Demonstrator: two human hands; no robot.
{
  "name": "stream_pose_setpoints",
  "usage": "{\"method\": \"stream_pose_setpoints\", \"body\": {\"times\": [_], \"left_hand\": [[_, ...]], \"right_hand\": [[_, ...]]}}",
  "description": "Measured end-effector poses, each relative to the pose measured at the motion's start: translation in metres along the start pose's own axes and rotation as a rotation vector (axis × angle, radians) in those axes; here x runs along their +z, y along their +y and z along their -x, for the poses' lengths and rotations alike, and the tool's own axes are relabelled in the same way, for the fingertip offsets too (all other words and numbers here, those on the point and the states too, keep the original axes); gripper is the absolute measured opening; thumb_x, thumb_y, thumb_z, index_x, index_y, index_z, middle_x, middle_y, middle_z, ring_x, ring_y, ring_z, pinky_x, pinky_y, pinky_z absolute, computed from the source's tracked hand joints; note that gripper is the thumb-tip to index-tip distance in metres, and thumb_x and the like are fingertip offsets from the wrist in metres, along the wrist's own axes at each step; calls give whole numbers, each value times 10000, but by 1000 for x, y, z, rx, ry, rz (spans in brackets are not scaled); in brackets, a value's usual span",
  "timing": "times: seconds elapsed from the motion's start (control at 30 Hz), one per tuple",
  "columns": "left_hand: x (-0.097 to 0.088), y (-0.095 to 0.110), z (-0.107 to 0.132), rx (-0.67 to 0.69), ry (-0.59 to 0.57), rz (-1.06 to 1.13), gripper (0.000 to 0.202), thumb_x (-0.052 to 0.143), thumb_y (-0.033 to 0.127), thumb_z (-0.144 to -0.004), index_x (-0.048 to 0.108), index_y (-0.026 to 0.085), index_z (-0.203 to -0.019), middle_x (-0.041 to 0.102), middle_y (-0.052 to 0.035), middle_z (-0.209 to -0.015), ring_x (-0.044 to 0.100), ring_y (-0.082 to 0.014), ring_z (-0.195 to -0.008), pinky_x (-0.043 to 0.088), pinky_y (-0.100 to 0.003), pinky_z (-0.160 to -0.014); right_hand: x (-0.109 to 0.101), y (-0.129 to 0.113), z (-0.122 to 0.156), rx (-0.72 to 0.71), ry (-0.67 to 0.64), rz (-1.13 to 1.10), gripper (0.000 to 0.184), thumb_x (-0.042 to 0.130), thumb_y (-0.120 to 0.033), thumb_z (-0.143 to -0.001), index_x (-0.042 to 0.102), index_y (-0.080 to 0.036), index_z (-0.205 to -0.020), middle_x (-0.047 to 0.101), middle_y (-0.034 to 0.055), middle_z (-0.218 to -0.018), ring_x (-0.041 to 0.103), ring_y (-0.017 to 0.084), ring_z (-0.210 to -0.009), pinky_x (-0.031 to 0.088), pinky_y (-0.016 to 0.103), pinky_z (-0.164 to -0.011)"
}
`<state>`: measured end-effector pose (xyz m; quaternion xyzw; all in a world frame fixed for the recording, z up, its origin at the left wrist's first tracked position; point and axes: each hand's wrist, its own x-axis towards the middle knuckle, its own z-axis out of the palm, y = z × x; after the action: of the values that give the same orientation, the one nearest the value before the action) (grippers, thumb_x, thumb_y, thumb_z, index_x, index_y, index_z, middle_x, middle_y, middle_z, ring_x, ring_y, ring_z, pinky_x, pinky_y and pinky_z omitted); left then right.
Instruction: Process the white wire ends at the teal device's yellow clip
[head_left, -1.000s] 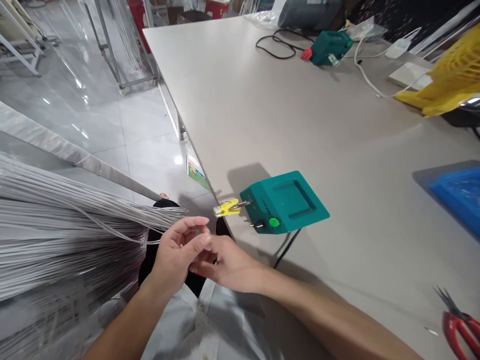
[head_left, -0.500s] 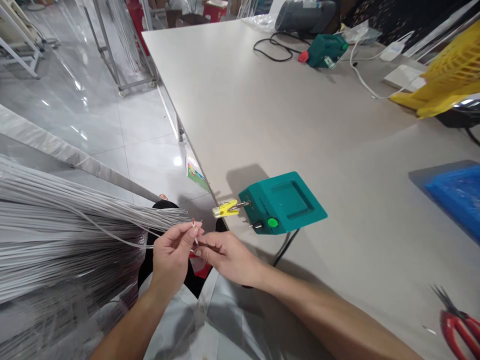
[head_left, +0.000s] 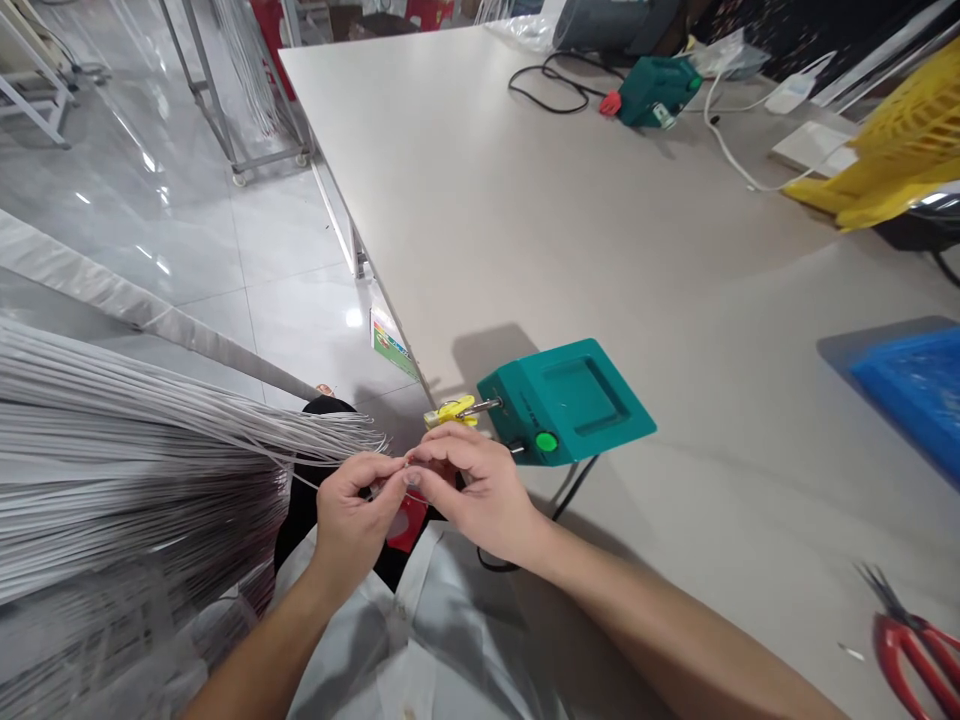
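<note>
My left hand [head_left: 352,515] is closed in a pinch on the end of a thin white cable, most of it hidden by the fingers. My right hand [head_left: 487,490] meets it fingertip to fingertip and pinches the same cable end, where a speck of red shows. Just beyond the hands stands a green tabletop device [head_left: 536,405] with a round green button [head_left: 547,441] and a metal rod. A yellow clip [head_left: 452,410] sits on that rod, partly covered by my right hand. Left of my hands hangs a thick bundle of white cables [head_left: 172,410].
Red-handled scissors [head_left: 911,640] lie at the lower right of the table [head_left: 600,230]. A blue tray-like item [head_left: 915,390] is on the right, with a yellow basket-like object [head_left: 892,150] behind it. Another green device [head_left: 654,92] and a dark cylinder [head_left: 619,25] stand at the back.
My right hand has risen and moved up beside the left fingertips, now covering the cable end and part of the yellow clip. The red-tipped end that stood above my left thumb is mostly hidden.
</note>
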<state>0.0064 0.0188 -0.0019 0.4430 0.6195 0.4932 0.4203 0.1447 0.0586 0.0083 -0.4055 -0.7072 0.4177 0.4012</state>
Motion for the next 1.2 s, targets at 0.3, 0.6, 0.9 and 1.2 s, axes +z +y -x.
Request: {"method": "stream_pose_setpoints", "body": {"times": [0.3,0.6,0.9,1.2], "left_hand": [[2,1,3,-223,87,273,115,691,275,-682,664,162,-683,609,10,-601,512,-96,-546,430,-202,-533],[-4,-1,1,-230,-14,212,77,680,248,-694,683,172,-709,649,0,-660,549,-114,-614,440,-218,-600],[-16,0,-3,24,-282,-71,80,619,194,-751,688,188,-712,622,-30,-690,555,-153,-677,428,-247,-629],[-17,-2,-5,-119,-333,334,75,659,144,-723,703,201,-702,628,-2,-690,558,-125,-684,434,-242,-670]], "right_hand": [[1,1,0,8,-48,178,187,462,-192,-831,542,-178,-663,539,16,-628,494,128,-596,432,250,-552],[-12,0,-7,-138,-5,82,160,521,-125,-815,631,-190,-912,621,58,-864,581,147,-855,488,276,-739],[-26,0,-11,-253,-328,261,145,532,-153,-823,671,-196,-816,634,48,-871,581,133,-800,475,254,-699],[-12,0,-9,22,-220,-270,49,606,-166,-774,649,-163,-752,603,35,-797,567,98,-671,475,207,-580]]}}
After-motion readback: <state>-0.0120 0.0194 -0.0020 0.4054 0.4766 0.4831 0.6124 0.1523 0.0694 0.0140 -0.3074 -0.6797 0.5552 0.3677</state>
